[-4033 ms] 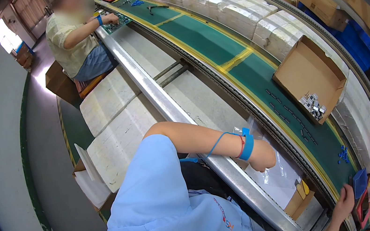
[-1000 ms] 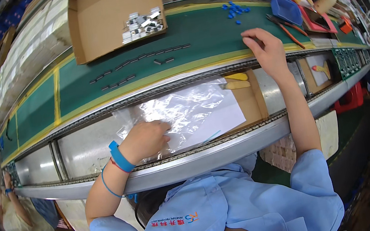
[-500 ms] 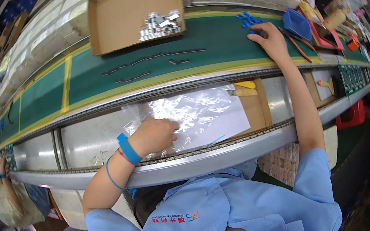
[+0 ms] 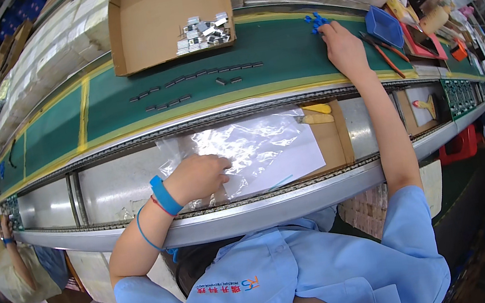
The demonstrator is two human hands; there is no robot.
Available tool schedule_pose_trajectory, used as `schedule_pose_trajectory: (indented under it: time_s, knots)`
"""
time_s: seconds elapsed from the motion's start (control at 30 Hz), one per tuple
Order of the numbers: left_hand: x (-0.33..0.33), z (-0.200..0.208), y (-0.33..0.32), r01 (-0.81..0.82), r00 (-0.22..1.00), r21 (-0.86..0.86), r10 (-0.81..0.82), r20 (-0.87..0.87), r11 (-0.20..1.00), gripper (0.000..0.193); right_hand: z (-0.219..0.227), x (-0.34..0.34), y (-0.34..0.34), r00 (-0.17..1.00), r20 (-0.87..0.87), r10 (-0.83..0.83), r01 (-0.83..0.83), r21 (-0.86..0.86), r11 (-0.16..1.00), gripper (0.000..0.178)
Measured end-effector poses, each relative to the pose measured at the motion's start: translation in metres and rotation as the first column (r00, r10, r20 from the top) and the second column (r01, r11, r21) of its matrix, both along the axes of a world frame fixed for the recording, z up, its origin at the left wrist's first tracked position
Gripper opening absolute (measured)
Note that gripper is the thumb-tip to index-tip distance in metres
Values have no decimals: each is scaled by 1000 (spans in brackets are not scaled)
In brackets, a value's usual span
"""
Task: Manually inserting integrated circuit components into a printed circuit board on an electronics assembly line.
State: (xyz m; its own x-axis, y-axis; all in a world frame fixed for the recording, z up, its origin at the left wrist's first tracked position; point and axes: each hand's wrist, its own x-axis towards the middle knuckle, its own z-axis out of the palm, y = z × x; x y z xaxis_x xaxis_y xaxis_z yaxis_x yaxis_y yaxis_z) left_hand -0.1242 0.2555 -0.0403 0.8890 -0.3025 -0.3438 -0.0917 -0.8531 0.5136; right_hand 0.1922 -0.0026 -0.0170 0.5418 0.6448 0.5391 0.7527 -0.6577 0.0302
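Red lettering point(image 4: 218, 290), small logo point(image 4: 251, 283), on blue shirt point(image 4: 297, 274)

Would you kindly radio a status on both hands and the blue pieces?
Right hand at small blue pieces, grip unclear. Left hand over clear plastic bag. Pliers and blue tray beside right hand, neither in its way.

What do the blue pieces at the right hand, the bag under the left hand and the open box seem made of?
Blue pieces at the right hand: probably plastic, given their even, strong colour; too small to judge finish.
Bag under the left hand: thin, glossy plastic film, judging by see-through creases and bright glints.
Open box: likely cardboard, matt brown with thin, upright walls.
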Motion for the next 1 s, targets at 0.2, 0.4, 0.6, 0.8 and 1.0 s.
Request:
schedule_pose_trajectory:
  time_s: [0.2,0.4,0.6,0.8,1.0]
  knots:
    - [1,2,-1,16,1000,34,-17,17,999,23,-5,12,-10,986,-168,-26,53,157,986,21]
    - [3,3,2,52,996,96,-44,-75,994,29,-17,28,-1,864,-483,145,61,385,921,22]
    - [6,0,-5,52,998,138,-47,-41,989,27,-12,17,-3,995,-67,71,-66,73,995,21]
    - [7,-6,-10,38,999,118,-41,23,992,24,-24,39,-18,997,-63,46,-47,-16,999,25]
    - [0,-3,-9,9,998,137,-17,56,991,24,-21,34,-3,984,-136,114,-116,-1,993,23]
